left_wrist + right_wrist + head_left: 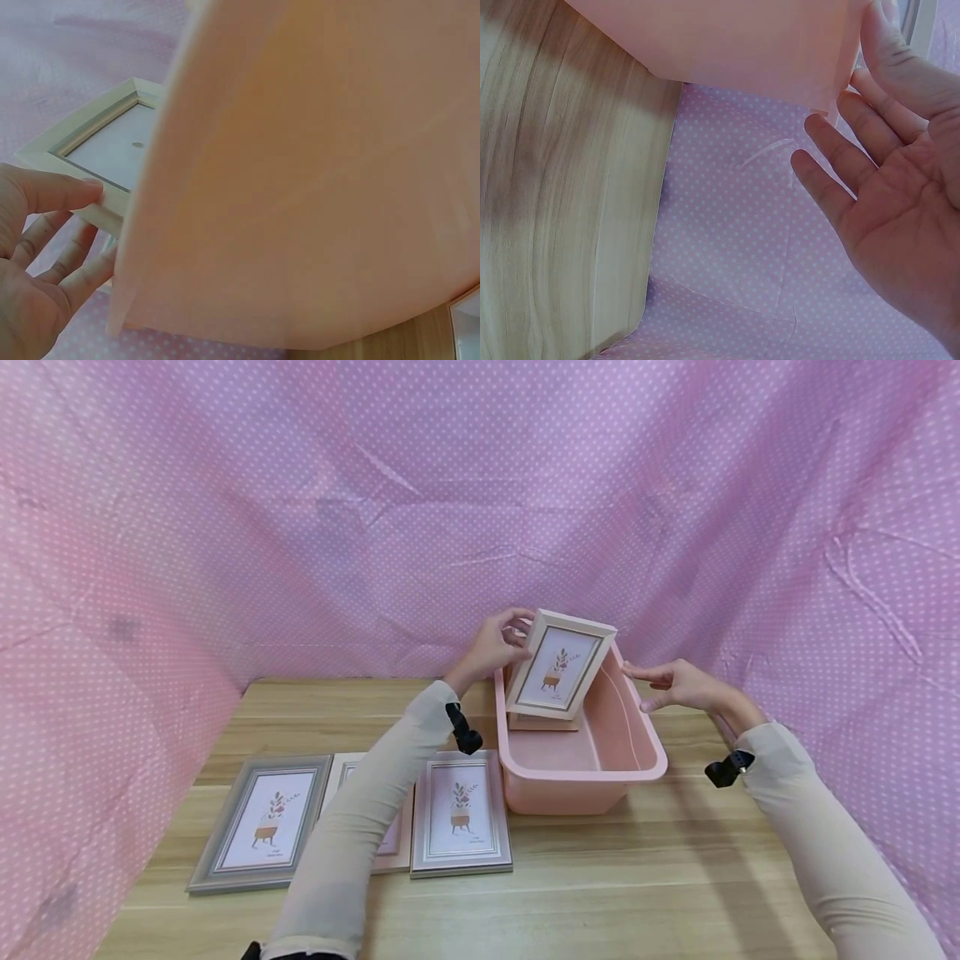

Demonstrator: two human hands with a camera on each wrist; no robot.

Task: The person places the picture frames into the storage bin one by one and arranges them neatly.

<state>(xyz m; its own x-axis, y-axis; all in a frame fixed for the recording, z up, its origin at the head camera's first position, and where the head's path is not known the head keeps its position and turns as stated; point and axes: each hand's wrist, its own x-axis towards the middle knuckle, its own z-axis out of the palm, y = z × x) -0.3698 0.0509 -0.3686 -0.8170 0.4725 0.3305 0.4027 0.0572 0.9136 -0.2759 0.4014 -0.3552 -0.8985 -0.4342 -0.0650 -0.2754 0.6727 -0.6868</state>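
Observation:
A cream picture frame [566,664] with a plant print leans tilted over the back part of a pink plastic bin [585,775]. My left hand [495,647] pinches its left edge; in the left wrist view the thumb lies on the front of the picture frame [112,199] and the other fingers are behind it. Below it, a second light-coloured frame [543,724] shows inside the bin, mostly hidden. My right hand [678,683] is at the bin's right rim, its fingers extended; in the right wrist view the fingertips are beside the bin wall [780,60], and contact is hard to tell.
Left of the bin, a grey frame [258,827], a cream-pink frame [393,852] partly under my left sleeve, and a silvery-pink frame [461,810] lie face up in a row on the wooden table [637,893]. A pink dotted cloth [450,527] hangs behind and at the sides.

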